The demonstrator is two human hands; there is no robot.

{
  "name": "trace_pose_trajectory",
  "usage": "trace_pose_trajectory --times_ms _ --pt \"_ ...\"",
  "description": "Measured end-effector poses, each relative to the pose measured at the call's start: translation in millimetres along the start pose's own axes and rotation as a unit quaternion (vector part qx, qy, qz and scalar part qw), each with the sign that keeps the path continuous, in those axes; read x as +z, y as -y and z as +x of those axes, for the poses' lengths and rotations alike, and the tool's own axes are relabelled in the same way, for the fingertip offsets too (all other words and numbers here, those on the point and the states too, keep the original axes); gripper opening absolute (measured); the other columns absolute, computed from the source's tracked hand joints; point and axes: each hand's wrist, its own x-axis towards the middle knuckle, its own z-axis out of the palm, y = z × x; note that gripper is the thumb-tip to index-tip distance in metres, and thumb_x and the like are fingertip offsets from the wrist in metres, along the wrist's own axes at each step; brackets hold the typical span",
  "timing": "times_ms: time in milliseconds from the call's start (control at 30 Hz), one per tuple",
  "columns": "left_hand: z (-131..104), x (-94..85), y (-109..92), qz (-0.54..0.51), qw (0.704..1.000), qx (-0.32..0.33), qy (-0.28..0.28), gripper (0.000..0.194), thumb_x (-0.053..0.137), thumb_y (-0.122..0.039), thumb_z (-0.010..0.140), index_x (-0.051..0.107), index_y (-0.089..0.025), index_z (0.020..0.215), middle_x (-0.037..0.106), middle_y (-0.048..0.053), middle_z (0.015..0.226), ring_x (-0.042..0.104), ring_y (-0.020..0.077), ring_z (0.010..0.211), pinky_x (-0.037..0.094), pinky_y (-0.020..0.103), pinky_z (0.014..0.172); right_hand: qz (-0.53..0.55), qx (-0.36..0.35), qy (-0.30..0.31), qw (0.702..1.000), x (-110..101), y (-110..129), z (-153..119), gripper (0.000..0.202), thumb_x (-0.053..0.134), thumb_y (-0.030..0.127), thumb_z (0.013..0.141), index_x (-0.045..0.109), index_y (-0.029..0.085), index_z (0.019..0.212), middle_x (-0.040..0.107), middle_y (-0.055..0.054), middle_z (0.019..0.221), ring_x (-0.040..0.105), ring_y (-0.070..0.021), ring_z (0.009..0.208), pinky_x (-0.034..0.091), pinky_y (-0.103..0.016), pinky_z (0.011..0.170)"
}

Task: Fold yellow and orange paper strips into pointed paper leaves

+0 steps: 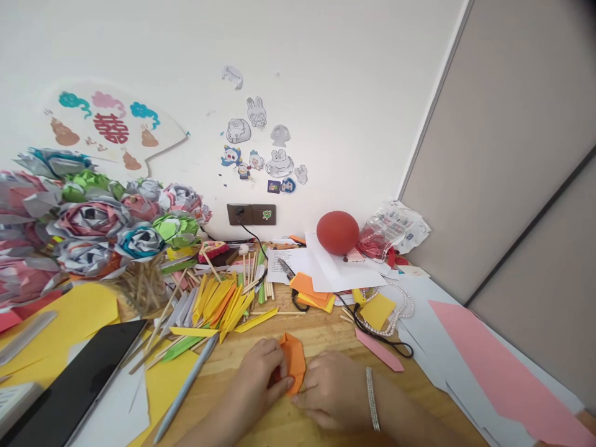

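Observation:
A folded piece of orange paper (295,360) is between my two hands on the wooden table (261,332). My left hand (261,372) grips its left side, the thumb lying across the lower part and the fingers curled behind. My right hand (330,385), with a sparkling bracelet (372,397) at the wrist, is closed with its fingertips pressed at the paper's lower right edge. Beyond my hands lie folded yellow paper strips (218,304) in a heap and a small stack of orange and yellow paper sheets (314,292).
Paper flowers (93,217) stand at the left, behind a black tablet-like slab (79,385) and a grey pen (186,388). Wooden sticks (254,273) lie near the wall. A red balloon (338,233) rests at the back. Pink paper (507,372) and a black cord (382,338) are at right.

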Motion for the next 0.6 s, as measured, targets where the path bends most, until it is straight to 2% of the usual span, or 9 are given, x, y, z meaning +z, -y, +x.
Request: trace_pose_trajectory --times_ms 167,400,600 --pt "0 -0.3 0 0.006 1.000 0.001 0.003 0.015 0.060 -0.018 0.075 0.049 -0.019 0.064 0.055 0.000 0.076 0.050 0.0172 0.077 0.035 0.027 0.067 0.019 -0.025 0.003 1.000 -2 -1 0 0.013 0.048 0.016 0.078 0.058 0.019 0.070 0.063 0.001 0.063 0.050 -0.0129 0.059 0.030 -0.028 0.056" --pt "-1 -2.9 -3 0.014 1.000 0.006 0.008 0.016 0.059 -0.019 0.076 0.049 -0.019 0.064 0.056 0.001 0.078 0.050 0.0178 0.079 0.036 0.027 0.069 0.035 -0.004 0.006 0.999 4 -3 -3 0.021 0.047 0.018 0.080 0.063 0.022 0.094 0.068 0.002 0.071 0.056 -0.0146 0.066 0.036 -0.027 0.062" --pt "1 -5.3 -5 0.028 0.999 0.009 0.021 0.014 0.058 -0.018 0.075 0.049 -0.019 0.065 0.056 0.002 0.079 0.050 0.0187 0.080 0.037 0.028 0.070 -0.010 0.091 0.051 0.994 -6 -14 -9 0.024 0.047 0.023 0.084 0.065 0.028 0.100 0.068 0.001 0.068 0.055 -0.0150 0.059 0.033 -0.026 0.055"
